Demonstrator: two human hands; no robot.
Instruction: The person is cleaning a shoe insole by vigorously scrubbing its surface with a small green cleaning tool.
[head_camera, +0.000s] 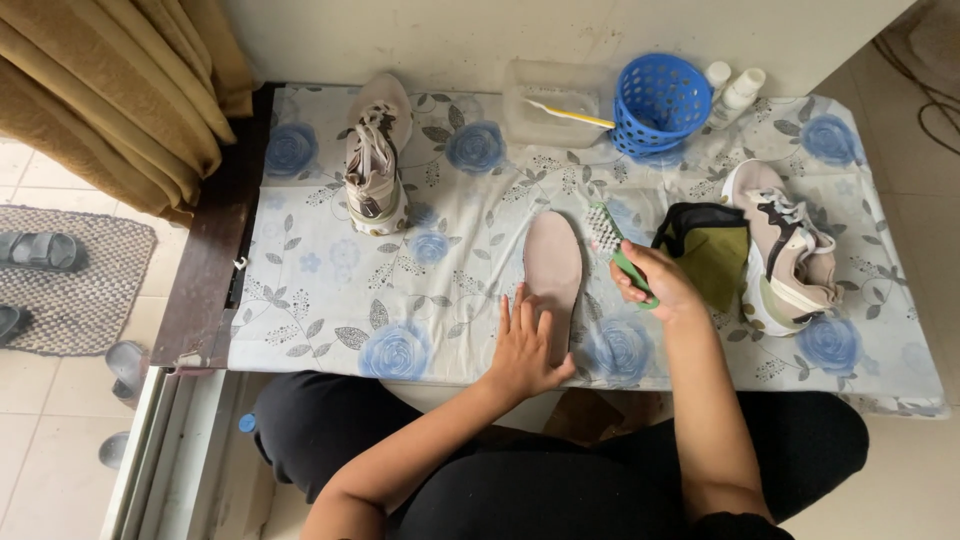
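- Scrubbing goes best if we press the insole (553, 270) flat; it lies lengthwise at the middle of the flowered table cover (330, 300), between the two shoes
- our left hand (524, 350) rests on the insole's near end, fingers spread and released, gripping nothing
- our right hand (652, 280) is clenched around the green brush (612, 245); its bristles sit just beside the insole's right edge, so we judge short, even strokes along its length best
- we cannot tell whether the bristles touch; the basket (658, 100) hides its contents.
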